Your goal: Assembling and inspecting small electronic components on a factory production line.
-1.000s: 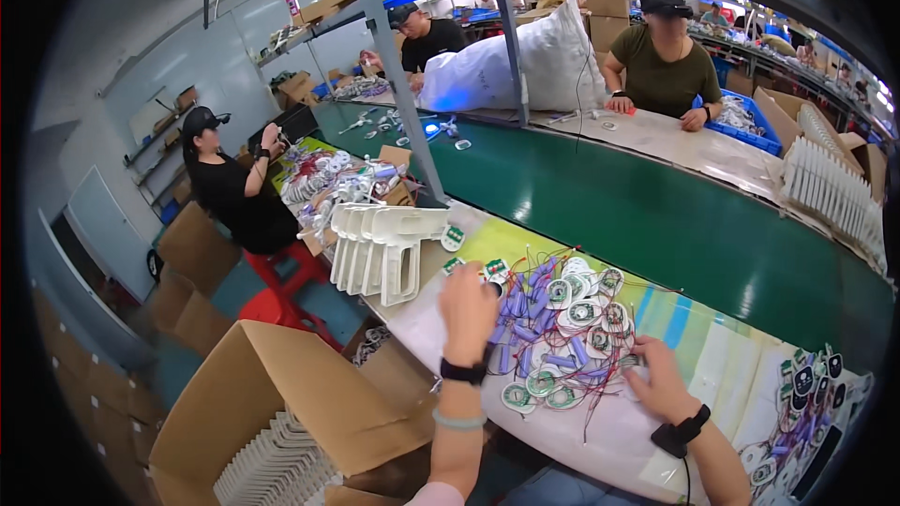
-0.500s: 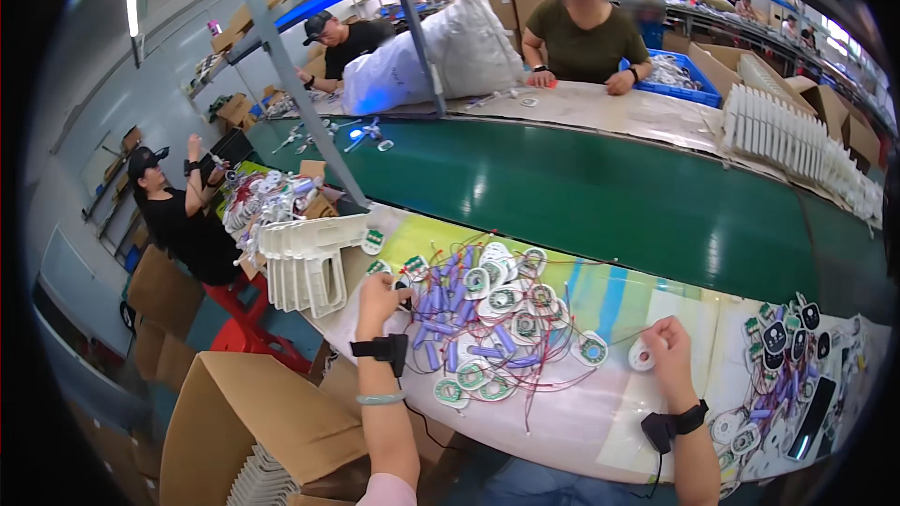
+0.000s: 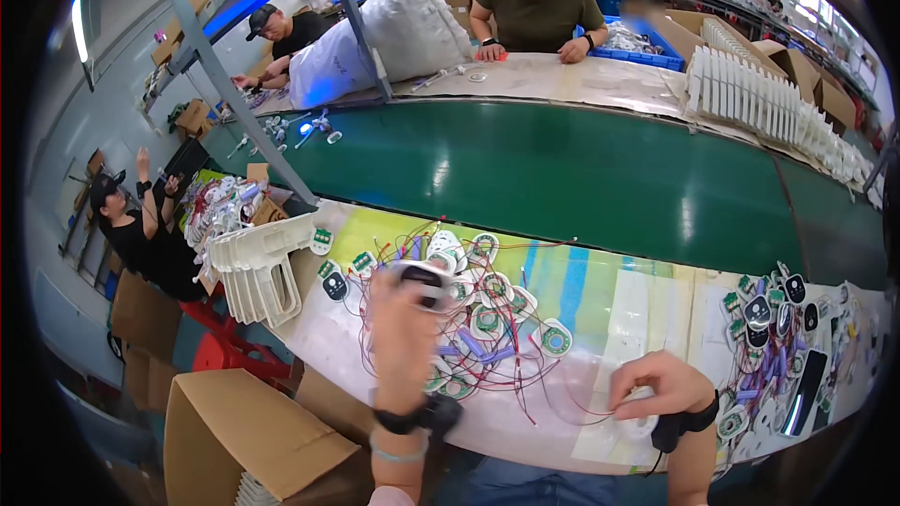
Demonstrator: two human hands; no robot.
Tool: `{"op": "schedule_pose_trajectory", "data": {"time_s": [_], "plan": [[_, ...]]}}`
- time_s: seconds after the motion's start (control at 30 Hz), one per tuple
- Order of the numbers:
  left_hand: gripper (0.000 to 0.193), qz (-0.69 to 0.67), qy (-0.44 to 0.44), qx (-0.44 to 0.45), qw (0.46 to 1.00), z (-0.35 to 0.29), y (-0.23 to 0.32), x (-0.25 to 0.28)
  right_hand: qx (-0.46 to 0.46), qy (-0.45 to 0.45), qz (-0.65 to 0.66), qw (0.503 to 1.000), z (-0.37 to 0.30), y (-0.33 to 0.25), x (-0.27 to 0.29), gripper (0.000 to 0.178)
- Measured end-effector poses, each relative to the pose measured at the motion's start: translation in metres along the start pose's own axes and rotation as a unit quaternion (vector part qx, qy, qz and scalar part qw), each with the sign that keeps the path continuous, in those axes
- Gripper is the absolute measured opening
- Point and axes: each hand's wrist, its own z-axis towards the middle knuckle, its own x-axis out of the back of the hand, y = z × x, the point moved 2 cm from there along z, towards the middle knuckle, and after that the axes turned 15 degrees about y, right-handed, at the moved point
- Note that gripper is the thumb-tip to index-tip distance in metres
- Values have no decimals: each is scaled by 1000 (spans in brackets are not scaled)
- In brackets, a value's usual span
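Observation:
My left hand (image 3: 401,333), smeared by motion, is closed over the near side of the wire pile. At its fingertips is a white oval part with a black face (image 3: 427,283). My right hand (image 3: 667,382) pinches a white round part (image 3: 639,420) close to the table's front edge. A thin red wire runs from beside it toward the pile. Between my hands lie white oval housings with green ring boards (image 3: 555,338), tangled red wires and purple cylindrical batteries (image 3: 483,347). My left hand hides some of the pile.
More housings and batteries lie at the right beside a black slab (image 3: 804,392). White plastic frames (image 3: 253,267) stand left of the pile. Beyond runs a green conveyor belt (image 3: 525,169), with co-workers across it and at the left. An open cardboard box (image 3: 253,431) stands lower left.
My left hand has moved right and lifted the white oval part with a black face. My right hand has come nearer to me with the white round part. The whole view has shifted.

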Motion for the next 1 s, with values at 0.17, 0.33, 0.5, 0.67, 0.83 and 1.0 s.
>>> {"op": "schedule_pose_trajectory", "data": {"time_s": [0.17,0.33,0.5,0.67,0.83,1.0], "plan": [[23,-86,-52,376,921,-31,-93,-57,294,246,537,751,-39,-16,68,18],[22,129,-213,286,925,-39,-149,-59,-71,419,-318,847,-39,3,56,5],[53,400,-321,12,858,-50,-161,-58,176,708,102,676,-67,8,81,4],[47,509,-381,-98,766,-39,-168,-40,140,438,592,662,-85,15,94,13],[30,416,-269,-170,852,-25,-164,-42,52,469,251,845,-93,4,75,15],[16,249,-297,252,887,-41,-154,-40,187,381,248,871,-64,-43,66,15]]}}
